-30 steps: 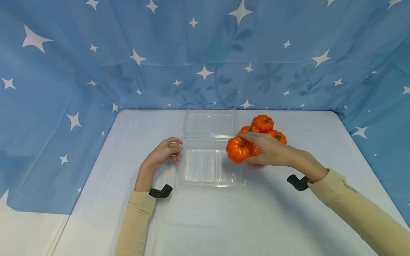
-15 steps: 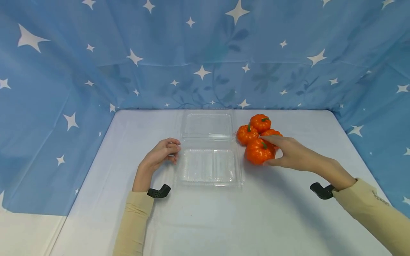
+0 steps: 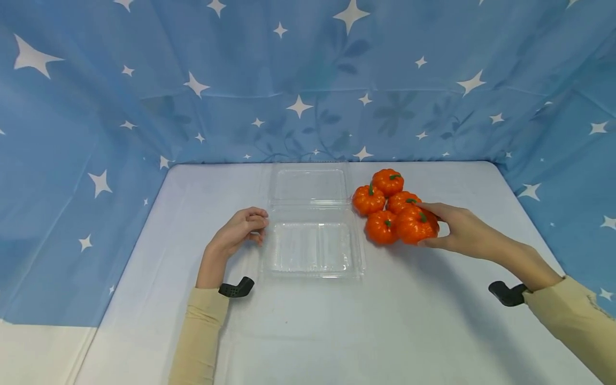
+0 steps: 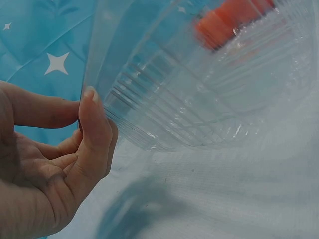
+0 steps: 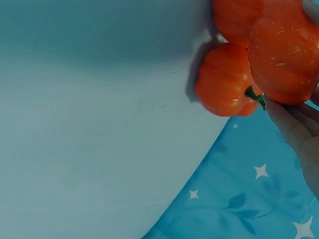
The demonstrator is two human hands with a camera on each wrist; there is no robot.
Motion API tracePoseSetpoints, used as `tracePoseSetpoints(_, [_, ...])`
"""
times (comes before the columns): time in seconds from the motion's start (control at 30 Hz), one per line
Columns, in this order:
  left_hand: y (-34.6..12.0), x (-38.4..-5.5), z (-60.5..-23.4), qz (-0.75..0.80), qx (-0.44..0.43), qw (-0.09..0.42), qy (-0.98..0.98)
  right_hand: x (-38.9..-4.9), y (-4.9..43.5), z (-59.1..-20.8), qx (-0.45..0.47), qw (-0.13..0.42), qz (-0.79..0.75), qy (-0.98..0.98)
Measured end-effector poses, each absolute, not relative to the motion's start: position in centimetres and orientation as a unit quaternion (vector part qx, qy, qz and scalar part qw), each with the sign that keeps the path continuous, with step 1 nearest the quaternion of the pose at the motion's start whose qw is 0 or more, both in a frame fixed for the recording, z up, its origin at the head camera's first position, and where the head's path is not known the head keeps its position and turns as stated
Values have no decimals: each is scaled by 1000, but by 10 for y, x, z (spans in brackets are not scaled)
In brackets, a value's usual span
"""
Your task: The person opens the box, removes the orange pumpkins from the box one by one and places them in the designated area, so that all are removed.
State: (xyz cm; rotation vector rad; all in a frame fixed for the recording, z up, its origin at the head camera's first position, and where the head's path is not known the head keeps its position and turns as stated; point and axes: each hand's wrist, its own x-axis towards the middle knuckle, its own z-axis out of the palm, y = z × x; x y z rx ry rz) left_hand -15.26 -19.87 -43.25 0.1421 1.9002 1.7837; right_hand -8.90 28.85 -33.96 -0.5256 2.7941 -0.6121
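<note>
My right hand (image 3: 457, 230) grips an orange toy pumpkin (image 3: 415, 227) with a green stem, thumb at the near side and fingers at the far side. The held pumpkin (image 5: 284, 55) fills the upper right of the right wrist view and overlaps its neighbours. Several similar pumpkins (image 3: 368, 200) sit clustered just left of and behind it. A clear plastic clamshell box (image 3: 313, 275) lies unfolded left of the cluster, its lid (image 3: 308, 184) laid back. At the box's left edge is my left hand (image 3: 240, 231). In the left wrist view, its thumb and fingers pinch the transparent rim.
The white tabletop (image 3: 308, 331) carries the box and the pumpkins. A blue curtain with white stars (image 3: 308, 80) hangs behind and along both sides. Each wrist wears a small black camera, such as the left wrist camera (image 3: 237, 287).
My right hand has carried the pumpkin rightward, from the box's right edge to the right front of the cluster, uncovering the other pumpkins. The left hand stays at the box rim.
</note>
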Motion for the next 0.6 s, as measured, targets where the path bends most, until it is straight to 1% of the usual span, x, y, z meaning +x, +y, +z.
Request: tracePoseSetpoints(0.6, [-199,-152,-433,667,39,266,695,-85,314,-372,-136,147,-211,957])
